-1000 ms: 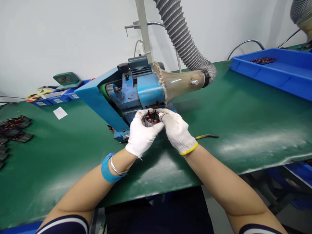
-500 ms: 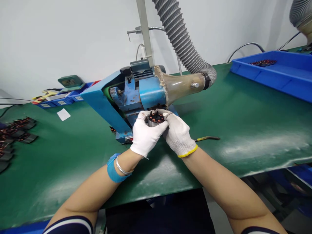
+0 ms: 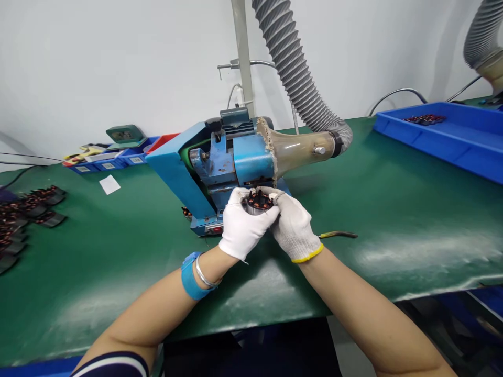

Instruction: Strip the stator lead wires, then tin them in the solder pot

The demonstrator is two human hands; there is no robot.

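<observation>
Head | left hand (image 3: 247,222), right hand (image 3: 294,222) | both clamped around wound motor core (image 3: 260,202)

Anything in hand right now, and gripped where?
Yes: a motor stator with copper windings, held by its outer rim between the gloved left hand and right hand.

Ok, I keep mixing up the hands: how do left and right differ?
The left hand wears a smooth white glove; the right hand wears a coarser, greyer one with a yellow cuff. The left wrist has a blue band and silver bangle; the right wrist is bare. Both hands grip the copper-wound part.
</observation>
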